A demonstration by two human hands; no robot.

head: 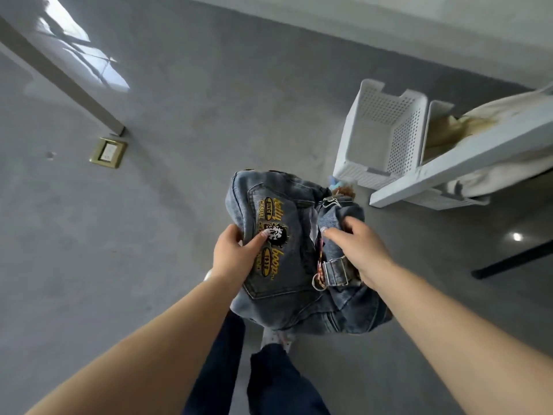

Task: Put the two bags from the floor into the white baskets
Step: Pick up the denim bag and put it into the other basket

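Observation:
A blue denim bag (287,298) with yellow lettering and metal buckles hangs in the air in front of me, above the grey floor. My left hand (236,256) grips its left side, thumb on the printed patch. My right hand (359,250) clutches the right side near a buckle strap. Two white perforated baskets stand side by side on the floor to the upper right: the nearer one (356,151) holds nothing, the farther one (431,121) holds a cream cloth bag (466,124). The farther basket is partly hidden behind a white table edge.
A white table edge (466,163) crosses over the baskets on the right, with a dark table leg (514,262) below it. A brass floor socket (108,152) and a white post (62,73) are on the left. My legs in dark trousers (269,381) are under the bag.

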